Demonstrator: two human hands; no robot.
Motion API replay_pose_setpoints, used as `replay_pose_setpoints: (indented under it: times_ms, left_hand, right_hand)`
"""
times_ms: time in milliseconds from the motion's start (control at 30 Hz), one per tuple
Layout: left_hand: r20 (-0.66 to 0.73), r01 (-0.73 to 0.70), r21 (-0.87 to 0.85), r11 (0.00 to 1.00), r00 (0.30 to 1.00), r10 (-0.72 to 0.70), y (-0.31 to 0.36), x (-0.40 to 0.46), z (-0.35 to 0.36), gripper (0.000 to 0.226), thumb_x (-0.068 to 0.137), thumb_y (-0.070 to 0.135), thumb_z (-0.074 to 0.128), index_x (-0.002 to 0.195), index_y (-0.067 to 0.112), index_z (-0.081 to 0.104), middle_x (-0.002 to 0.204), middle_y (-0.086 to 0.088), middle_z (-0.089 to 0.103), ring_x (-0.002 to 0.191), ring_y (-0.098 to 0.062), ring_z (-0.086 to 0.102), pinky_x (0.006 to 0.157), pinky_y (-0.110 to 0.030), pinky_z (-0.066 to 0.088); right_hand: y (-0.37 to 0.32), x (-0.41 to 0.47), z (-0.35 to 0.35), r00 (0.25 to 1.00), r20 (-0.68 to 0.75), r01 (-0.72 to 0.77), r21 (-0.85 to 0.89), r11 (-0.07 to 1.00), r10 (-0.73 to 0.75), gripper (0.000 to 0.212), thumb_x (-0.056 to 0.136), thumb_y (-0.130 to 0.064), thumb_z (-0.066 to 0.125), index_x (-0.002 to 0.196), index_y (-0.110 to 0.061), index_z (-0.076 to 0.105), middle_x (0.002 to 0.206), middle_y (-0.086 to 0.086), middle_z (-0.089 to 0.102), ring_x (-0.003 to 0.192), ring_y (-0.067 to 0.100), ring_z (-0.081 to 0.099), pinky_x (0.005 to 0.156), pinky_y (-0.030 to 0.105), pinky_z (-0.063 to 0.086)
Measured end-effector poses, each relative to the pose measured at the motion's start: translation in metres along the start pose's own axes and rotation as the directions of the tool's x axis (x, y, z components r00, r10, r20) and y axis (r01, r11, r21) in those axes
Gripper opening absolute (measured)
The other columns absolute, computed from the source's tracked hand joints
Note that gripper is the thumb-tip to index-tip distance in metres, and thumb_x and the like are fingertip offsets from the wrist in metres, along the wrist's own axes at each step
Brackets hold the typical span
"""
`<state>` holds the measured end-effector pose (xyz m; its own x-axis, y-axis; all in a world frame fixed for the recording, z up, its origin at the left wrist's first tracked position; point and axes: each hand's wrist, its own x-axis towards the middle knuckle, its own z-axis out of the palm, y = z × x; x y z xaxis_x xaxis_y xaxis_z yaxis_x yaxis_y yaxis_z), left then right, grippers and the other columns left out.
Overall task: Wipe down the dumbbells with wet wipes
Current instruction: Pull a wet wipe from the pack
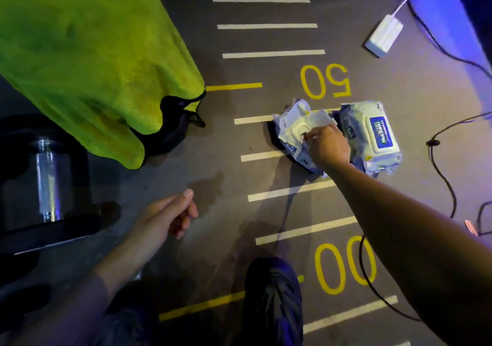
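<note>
Floor (202, 159) marked "50" | closed wipe pack (372, 135) beside open pack (292, 135) | right hand (328, 145) pinching wipe (306, 136) | left hand (170, 213) loosely curled, empty | chrome-handled dumbbell (48, 180) left

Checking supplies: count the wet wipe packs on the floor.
2. An opened pack under the right hand, lid flipped up; a closed pack right beside it. Any others would be out of view.

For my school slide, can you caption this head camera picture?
Right hand pinches a wipe at the opened white wet-wipe pack on the grey marked floor.
</note>
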<state>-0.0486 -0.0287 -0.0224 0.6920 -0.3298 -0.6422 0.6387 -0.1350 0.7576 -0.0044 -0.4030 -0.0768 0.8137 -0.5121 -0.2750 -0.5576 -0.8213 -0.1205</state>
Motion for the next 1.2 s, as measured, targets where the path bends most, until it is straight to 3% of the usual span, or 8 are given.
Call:
replay_pose_setpoints:
  times_ms: [200,400,533,733,967,1067,1133,1200]
  left_hand:
    - [0.002,-0.027,-0.009,1.0,1.0,0.027,0.006,0.017,0.001,0.084,0.049,0.096,0.071,0.073,0.015,0.069,0.061,-0.005,0.054,0.052,-0.012,0.051,0.048,-0.015,0.04]
    - [0.011,-0.004,0.007,1.0,1.0,0.004,0.009,0.025,0.003,0.071,0.068,0.09,0.061,0.073,0.019,0.071,0.066,-0.007,0.056,0.058,-0.014,0.054,0.051,-0.017,0.045]
    - [-0.001,0.002,-0.018,1.0,1.0,-0.002,0.011,0.027,0.004,0.073,0.084,0.083,0.055,0.078,0.011,0.068,0.065,-0.006,0.056,0.057,-0.013,0.055,0.048,-0.015,0.043]
    - [0.02,0.004,-0.021,1.0,1.0,-0.003,0.01,0.028,-0.004,0.085,0.056,0.102,0.059,0.075,0.02,0.072,0.067,-0.004,0.057,0.061,-0.014,0.056,0.064,-0.033,0.044]
    - [0.01,-0.028,-0.07,0.997,1.0,0.028,0.008,0.019,-0.003,0.087,0.054,0.1,0.063,0.076,0.016,0.071,0.065,-0.006,0.056,0.058,-0.016,0.054,0.059,-0.031,0.045]
    - [0.015,-0.037,-0.069,0.997,0.999,0.038,0.006,0.012,-0.002,0.085,0.061,0.096,0.061,0.078,0.013,0.071,0.065,-0.007,0.056,0.058,-0.016,0.054,0.059,-0.032,0.046]
    - [0.007,-0.033,-0.103,0.994,0.999,0.034,0.006,0.008,0.0,0.088,0.056,0.096,0.065,0.077,0.011,0.069,0.063,-0.007,0.055,0.055,-0.015,0.053,0.054,-0.027,0.047]
    - [0.012,-0.034,-0.104,0.994,0.999,0.035,0.007,0.006,0.002,0.086,0.053,0.098,0.066,0.074,0.014,0.071,0.063,-0.006,0.055,0.055,-0.015,0.053,0.051,-0.024,0.046]
  right_hand:
    - [0.003,0.01,0.006,0.994,-0.091,-0.053,0.021,0.998,0.055,0.023,0.091,-0.037,0.061,0.095,-0.023,0.079,0.107,0.009,0.069,0.083,0.035,0.063,0.066,0.031,0.044]
    - [0.002,0.011,0.014,0.992,-0.11,0.048,-0.067,0.997,-0.056,0.025,0.098,-0.035,0.061,0.098,-0.016,0.076,0.113,0.008,0.056,0.101,0.034,0.06,0.067,0.033,0.042]
    - [0.0,0.016,0.014,0.992,-0.068,0.101,-0.092,0.991,-0.107,0.031,0.102,-0.034,0.053,0.101,-0.008,0.07,0.113,0.01,0.053,0.101,0.032,0.056,0.065,0.036,0.045]
    - [0.005,0.009,0.011,0.992,-0.076,0.097,-0.05,0.994,-0.101,0.032,0.105,-0.029,0.044,0.106,0.001,0.056,0.115,0.018,0.053,0.091,0.037,0.058,0.065,0.037,0.038]
    - [0.016,0.0,-0.01,0.991,-0.015,0.132,-0.024,0.991,-0.132,0.028,0.103,-0.017,0.049,0.108,0.01,0.056,0.115,0.031,0.055,0.104,0.042,0.054,0.078,0.04,0.04]
    - [0.018,0.001,-0.02,0.995,0.026,0.094,-0.067,0.993,-0.093,0.03,0.103,-0.022,0.049,0.113,0.005,0.056,0.118,0.025,0.054,0.107,0.04,0.056,0.078,0.04,0.041]
    - [0.017,0.0,-0.024,0.997,0.025,0.076,-0.09,0.993,-0.074,0.029,0.102,-0.023,0.048,0.113,0.002,0.058,0.118,0.022,0.057,0.105,0.039,0.061,0.073,0.037,0.041]
    - [0.015,-0.005,-0.027,0.997,0.016,0.075,-0.147,0.986,-0.074,0.03,0.104,-0.024,0.047,0.117,0.002,0.057,0.121,0.021,0.056,0.11,0.038,0.06,0.077,0.041,0.046]
